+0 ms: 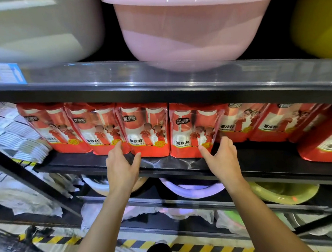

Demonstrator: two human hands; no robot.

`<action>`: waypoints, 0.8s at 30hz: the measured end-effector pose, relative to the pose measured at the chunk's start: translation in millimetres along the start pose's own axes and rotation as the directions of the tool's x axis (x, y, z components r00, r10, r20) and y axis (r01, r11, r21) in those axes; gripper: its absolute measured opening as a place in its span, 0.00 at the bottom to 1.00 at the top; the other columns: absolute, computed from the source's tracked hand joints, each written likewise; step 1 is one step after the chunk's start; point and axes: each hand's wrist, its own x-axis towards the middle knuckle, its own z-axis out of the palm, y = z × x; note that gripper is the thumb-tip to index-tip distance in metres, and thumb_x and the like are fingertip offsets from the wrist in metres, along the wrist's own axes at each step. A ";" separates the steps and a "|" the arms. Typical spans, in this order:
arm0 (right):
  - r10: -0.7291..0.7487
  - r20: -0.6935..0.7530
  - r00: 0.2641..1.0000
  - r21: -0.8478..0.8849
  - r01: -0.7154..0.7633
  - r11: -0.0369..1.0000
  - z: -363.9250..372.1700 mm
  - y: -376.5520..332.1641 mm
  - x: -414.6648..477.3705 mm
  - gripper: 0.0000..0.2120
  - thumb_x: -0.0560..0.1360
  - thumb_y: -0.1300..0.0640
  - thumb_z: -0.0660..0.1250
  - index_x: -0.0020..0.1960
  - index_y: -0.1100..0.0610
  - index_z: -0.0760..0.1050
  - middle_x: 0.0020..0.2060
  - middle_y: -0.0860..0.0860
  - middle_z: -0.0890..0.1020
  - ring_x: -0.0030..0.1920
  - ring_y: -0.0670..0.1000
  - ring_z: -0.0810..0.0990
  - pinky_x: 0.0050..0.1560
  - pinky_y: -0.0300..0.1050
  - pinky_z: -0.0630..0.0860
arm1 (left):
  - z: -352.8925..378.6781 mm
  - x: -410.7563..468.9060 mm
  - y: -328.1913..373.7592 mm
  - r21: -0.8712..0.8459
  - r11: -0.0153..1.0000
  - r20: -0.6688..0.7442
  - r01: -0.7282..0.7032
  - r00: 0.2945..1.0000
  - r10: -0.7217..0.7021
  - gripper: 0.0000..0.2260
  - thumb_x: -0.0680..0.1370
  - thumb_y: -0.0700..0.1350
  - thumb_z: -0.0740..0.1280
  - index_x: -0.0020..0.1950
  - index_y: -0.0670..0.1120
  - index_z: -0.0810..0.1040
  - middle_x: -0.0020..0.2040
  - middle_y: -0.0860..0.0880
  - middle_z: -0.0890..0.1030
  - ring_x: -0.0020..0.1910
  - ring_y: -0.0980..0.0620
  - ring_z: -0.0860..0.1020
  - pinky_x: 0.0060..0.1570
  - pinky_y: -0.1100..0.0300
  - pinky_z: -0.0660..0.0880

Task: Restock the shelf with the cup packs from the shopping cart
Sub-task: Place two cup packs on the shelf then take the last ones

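Red cup packs (147,131) stand upright in a row on the black middle shelf (263,164), where the left hand (122,167) and right hand (221,159), fingers (118,147) spread and nearly straight, touch the lower outer corners of the two centre packs, gripping neither.

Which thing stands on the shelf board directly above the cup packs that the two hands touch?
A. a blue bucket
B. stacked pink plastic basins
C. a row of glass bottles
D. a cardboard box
B: the stacked pink plastic basins sit on the board right over the red cup packs that the left hand and the right hand touch.
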 end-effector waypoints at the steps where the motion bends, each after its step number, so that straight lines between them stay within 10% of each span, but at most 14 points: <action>1: -0.017 0.007 1.000 -0.056 0.018 0.998 -6.7 0.3 -6.0 0.31 0.78 0.39 0.69 0.70 0.59 0.68 0.66 0.55 0.74 0.69 0.59 0.70 0.66 0.56 0.73 | -7.5 -5.3 0.8 0.072 0.997 0.029 -0.015 0.999 0.013 0.30 0.83 0.53 0.70 0.82 0.44 0.66 0.74 0.42 0.73 0.73 0.39 0.69 0.70 0.45 0.69; 9: -0.129 0.192 0.973 -0.439 0.203 0.875 -46.7 30.3 -96.1 0.30 0.82 0.39 0.62 0.77 0.55 0.69 0.73 0.53 0.74 0.69 0.60 0.72 0.68 0.56 0.70 | -58.6 -106.1 -16.4 0.577 0.778 0.228 -0.247 0.964 0.137 0.24 0.79 0.51 0.73 0.70 0.38 0.79 0.63 0.39 0.83 0.59 0.32 0.80 0.57 0.39 0.79; 15: -0.250 0.303 0.920 -0.508 0.378 0.774 -55.2 81.7 -179.9 0.28 0.80 0.40 0.64 0.67 0.61 0.79 0.63 0.58 0.82 0.58 0.63 0.80 0.59 0.58 0.77 | -86.8 -220.8 -42.3 0.687 0.685 0.258 -0.243 0.963 0.083 0.24 0.68 0.52 0.83 0.59 0.42 0.85 0.56 0.42 0.86 0.52 0.34 0.83 0.51 0.40 0.80; 24: -0.346 0.374 0.861 -0.439 0.493 0.751 -38.6 92.4 -260.0 0.27 0.75 0.44 0.74 0.63 0.64 0.79 0.55 0.60 0.83 0.50 0.67 0.80 0.50 0.60 0.79 | -138.2 -320.1 -101.2 0.709 0.704 0.173 -0.046 0.979 -0.110 0.24 0.74 0.59 0.69 0.62 0.45 0.84 0.60 0.43 0.85 0.56 0.36 0.83 0.55 0.39 0.80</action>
